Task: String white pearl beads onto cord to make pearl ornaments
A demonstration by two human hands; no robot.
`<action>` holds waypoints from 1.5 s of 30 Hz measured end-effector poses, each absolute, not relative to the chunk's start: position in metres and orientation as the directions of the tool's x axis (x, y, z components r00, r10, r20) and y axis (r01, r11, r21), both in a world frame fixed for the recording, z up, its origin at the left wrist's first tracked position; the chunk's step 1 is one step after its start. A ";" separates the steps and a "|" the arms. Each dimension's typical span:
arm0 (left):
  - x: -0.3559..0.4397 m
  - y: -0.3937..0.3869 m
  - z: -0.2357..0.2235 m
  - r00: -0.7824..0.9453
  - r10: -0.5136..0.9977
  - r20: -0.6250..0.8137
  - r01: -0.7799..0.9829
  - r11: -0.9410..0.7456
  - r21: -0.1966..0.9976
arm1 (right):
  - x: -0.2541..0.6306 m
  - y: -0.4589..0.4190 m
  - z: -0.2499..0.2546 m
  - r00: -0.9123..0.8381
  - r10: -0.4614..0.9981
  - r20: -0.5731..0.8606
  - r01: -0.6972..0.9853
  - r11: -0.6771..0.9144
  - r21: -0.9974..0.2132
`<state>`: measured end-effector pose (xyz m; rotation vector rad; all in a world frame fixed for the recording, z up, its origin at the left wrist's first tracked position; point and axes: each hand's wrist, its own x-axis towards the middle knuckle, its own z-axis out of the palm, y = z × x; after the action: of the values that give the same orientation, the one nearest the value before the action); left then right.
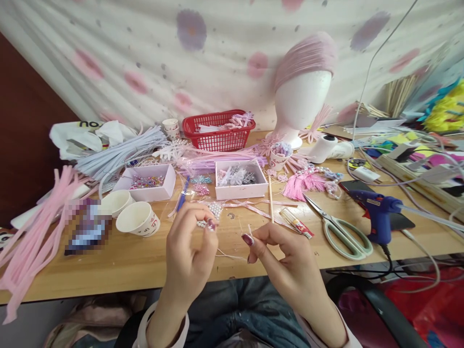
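My right hand (290, 256) is closed in a pinch, thumb against fingertips, on a thin white cord (249, 229) whose short end sticks up. Across a small gap, my left hand (188, 241) is raised with its fingers curled in and thumb and fingertips close together; anything between them is too small to make out. A fine pale thread (232, 256) trails over the table between the two hands. Just beyond the left fingertips lie silvery white beads (214, 209). A wooden stick (270, 200) lies behind the right hand, with a small glue tube (297, 223) beside it.
Two paper cups (138, 220) and pink strips (39, 227) are at left. White boxes (241, 192) of beads and trinkets stand behind the hands, before a red basket (219, 140) and a foam head (302, 104). Scissors (340, 232) and a blue glue gun (380, 215) are at right.
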<state>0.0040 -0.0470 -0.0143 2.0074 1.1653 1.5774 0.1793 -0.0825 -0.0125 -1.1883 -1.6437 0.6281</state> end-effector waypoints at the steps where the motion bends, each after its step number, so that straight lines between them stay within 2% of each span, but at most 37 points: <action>1: 0.002 -0.047 -0.014 0.056 0.783 0.620 0.373 -0.592 0.714 | 0.179 -0.082 -0.013 -0.044 0.911 0.410 0.404 0.392 -0.826; 6: 0.000 -0.049 -0.016 0.037 0.880 0.473 0.345 -0.455 0.821 | 0.178 -0.080 -0.013 -0.031 0.903 0.429 0.371 0.409 -0.834; 12: 0.006 -0.053 -0.018 0.124 0.943 0.308 0.150 -0.325 0.934 | 0.177 -0.079 -0.012 -0.049 0.922 0.384 0.339 0.377 -0.862; 18: 0.015 -0.056 -0.014 0.071 0.900 0.430 0.212 -0.434 0.875 | 0.173 -0.078 -0.009 -0.086 0.919 0.385 0.345 0.390 -0.854; 22: 0.016 -0.053 -0.015 0.035 0.925 0.379 0.171 -0.379 0.909 | 0.173 -0.078 -0.011 -0.112 0.917 0.382 0.269 0.398 -0.877; 30: 0.012 -0.057 -0.024 0.081 0.959 0.271 0.038 -0.275 0.961 | 0.168 -0.081 -0.017 -0.029 0.911 0.410 0.214 0.407 -0.888; 38: 0.011 -0.058 -0.018 0.120 0.907 0.403 0.170 -0.419 0.892 | 0.169 -0.080 -0.016 -0.065 0.890 0.451 0.303 0.448 -0.841; 45: 0.009 -0.055 -0.016 0.144 0.899 0.413 0.177 -0.434 0.883 | 0.172 -0.080 -0.015 -0.108 0.895 0.434 0.333 0.444 -0.832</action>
<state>0.0091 -0.0547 -0.0163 1.7377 1.0389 1.3390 0.1721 -0.0801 -0.0152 -1.0789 -1.6681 0.6833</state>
